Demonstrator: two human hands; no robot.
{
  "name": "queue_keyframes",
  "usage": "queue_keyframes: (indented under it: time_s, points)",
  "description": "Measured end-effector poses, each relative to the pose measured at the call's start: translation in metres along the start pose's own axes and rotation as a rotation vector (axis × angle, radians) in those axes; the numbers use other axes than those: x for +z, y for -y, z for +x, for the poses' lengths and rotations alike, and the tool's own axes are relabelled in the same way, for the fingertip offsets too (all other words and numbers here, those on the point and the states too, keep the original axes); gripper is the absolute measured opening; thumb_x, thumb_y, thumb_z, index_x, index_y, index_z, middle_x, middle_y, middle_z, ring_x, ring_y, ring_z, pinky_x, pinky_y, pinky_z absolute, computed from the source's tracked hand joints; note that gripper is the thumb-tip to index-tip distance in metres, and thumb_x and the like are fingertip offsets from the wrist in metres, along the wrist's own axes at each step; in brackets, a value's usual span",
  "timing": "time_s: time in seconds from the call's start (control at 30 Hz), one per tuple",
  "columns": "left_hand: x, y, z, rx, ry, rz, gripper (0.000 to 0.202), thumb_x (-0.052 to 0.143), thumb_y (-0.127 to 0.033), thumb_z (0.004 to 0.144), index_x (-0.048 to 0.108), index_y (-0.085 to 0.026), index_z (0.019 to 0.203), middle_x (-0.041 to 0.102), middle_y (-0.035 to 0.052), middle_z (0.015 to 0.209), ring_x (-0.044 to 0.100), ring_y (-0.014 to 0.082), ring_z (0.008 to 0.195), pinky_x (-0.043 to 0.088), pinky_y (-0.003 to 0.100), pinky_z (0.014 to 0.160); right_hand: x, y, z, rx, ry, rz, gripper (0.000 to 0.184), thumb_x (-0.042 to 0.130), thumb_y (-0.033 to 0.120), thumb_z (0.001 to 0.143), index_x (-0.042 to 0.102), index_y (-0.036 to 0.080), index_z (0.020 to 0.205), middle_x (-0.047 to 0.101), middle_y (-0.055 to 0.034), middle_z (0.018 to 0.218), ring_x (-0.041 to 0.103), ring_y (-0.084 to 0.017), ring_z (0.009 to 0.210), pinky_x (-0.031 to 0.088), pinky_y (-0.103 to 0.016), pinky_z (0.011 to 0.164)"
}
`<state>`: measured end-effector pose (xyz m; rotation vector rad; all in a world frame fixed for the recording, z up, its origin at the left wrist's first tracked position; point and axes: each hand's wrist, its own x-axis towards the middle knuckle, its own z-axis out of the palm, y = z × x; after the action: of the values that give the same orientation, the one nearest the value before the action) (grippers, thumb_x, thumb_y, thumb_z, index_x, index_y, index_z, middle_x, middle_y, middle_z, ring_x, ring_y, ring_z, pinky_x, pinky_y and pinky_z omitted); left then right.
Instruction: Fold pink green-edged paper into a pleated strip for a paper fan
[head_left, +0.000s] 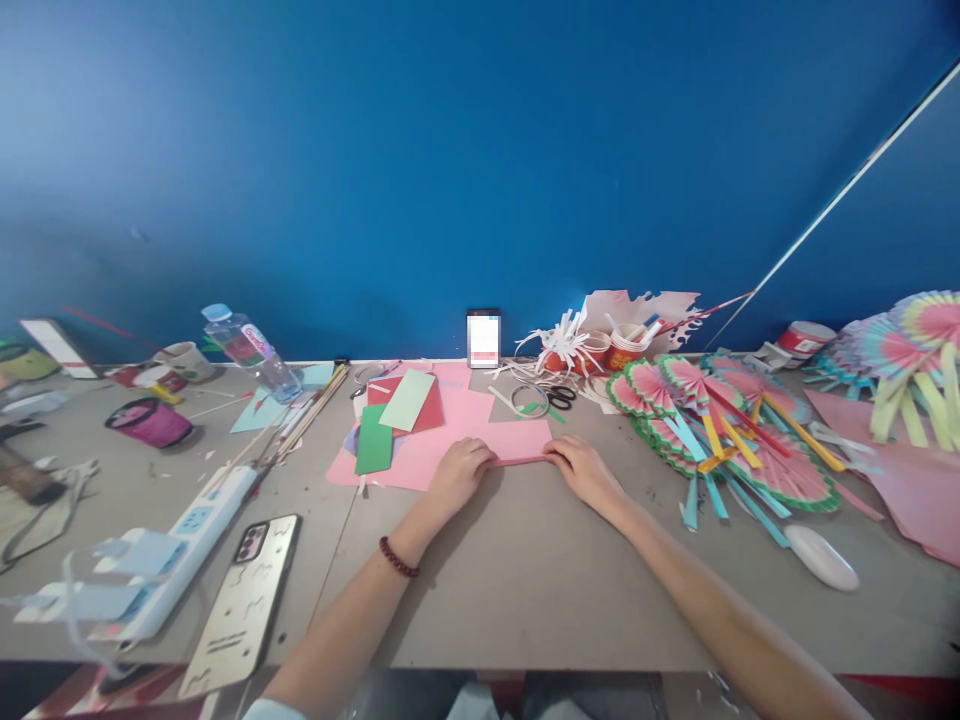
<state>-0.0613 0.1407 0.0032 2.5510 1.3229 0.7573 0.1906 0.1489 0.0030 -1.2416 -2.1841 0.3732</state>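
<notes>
A pink paper strip [519, 438] lies flat on the table in front of me, with a narrow fold along its near edge. My left hand [459, 472] is closed at the strip's left end, its fingertips bent over the folded edge. At the right corner, my right hand [585, 470] pinches the same edge between thumb and fingers. Larger pink sheets [461, 412] spread behind and left of the strip. On them rest a green card [374, 440], a pale green card [407, 400] and a red card [431, 408].
Black scissors [561, 397] and a tape roll [529, 400] lie behind the strip. Pleated paper fans [795, 465] and a white oval object [821, 557] are rightward. Leftward are a phone [244, 600], a power strip [187, 550] and a tilted bottle [255, 350]. A blue wall [480, 180] rises behind.
</notes>
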Motion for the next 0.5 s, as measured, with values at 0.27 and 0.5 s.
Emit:
queue_keyframes:
  time_s: [0.27, 0.5]
  points:
    - [0.0, 0.0, 0.001, 0.054, 0.042, 0.095, 0.018, 0.053, -0.025, 0.092, 0.068, -0.018, 0.087, 0.066, 0.0046, 0.082, 0.061, 0.0177, 0.081, 0.044, 0.029, 0.074, 0.003, -0.007, 0.002, 0.008, -0.033, 0.059, 0.016, 0.052, 0.022, 0.088, 0.068, 0.019, 0.083, 0.069, -0.0062, 0.087, 0.062, -0.02, 0.087, 0.05, -0.035, 0.081]
    - [-0.015, 0.0, 0.0, 0.037, 0.138, -0.104, 0.021, 0.066, -0.034, 0.083, 0.068, -0.019, 0.097, 0.064, 0.0052, 0.09, 0.059, 0.0184, 0.087, 0.047, 0.028, 0.076, 0.004, -0.008, 0.002, -0.001, -0.055, 0.066, 0.017, 0.053, 0.024, 0.088, 0.068, 0.02, 0.081, 0.069, -0.0057, 0.084, 0.063, -0.02, 0.084, 0.05, -0.035, 0.08]
